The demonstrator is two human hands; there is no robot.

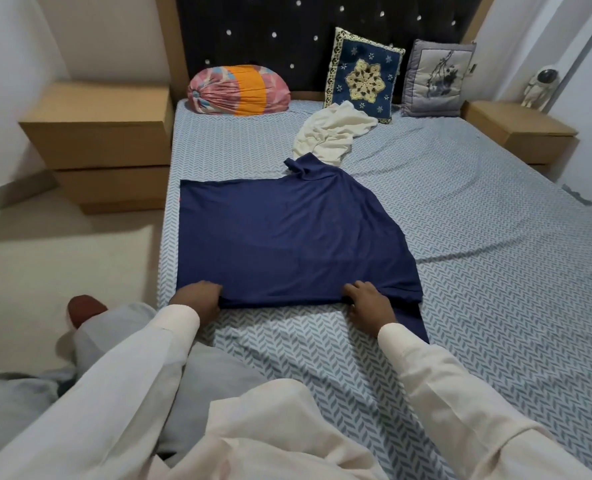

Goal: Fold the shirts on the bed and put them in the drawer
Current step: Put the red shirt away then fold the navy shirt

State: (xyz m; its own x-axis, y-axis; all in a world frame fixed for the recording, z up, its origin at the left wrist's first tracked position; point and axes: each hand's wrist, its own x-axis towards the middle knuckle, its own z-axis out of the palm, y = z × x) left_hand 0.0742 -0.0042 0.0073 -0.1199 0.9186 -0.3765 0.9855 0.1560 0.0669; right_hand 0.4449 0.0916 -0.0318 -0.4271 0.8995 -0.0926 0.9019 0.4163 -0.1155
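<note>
A navy blue shirt [284, 237] lies spread flat on the bed [478, 237], its collar pointing toward the headboard. My left hand [197, 299] grips the shirt's near edge at the left, fingers curled under the fabric. My right hand [369, 303] grips the same near edge further right, with a strip of the shirt trailing past it. A crumpled white shirt [329, 133] lies beyond the blue one, near the cushions. A wooden nightstand with drawers [104, 147] stands left of the bed.
A pink and orange bolster [239, 90], a blue patterned cushion [363, 74] and a grey cushion [436, 79] lean at the dark headboard. A second nightstand [523, 133] with an astronaut figure [540, 86] stands at the right. My knee rests on the bed's near edge.
</note>
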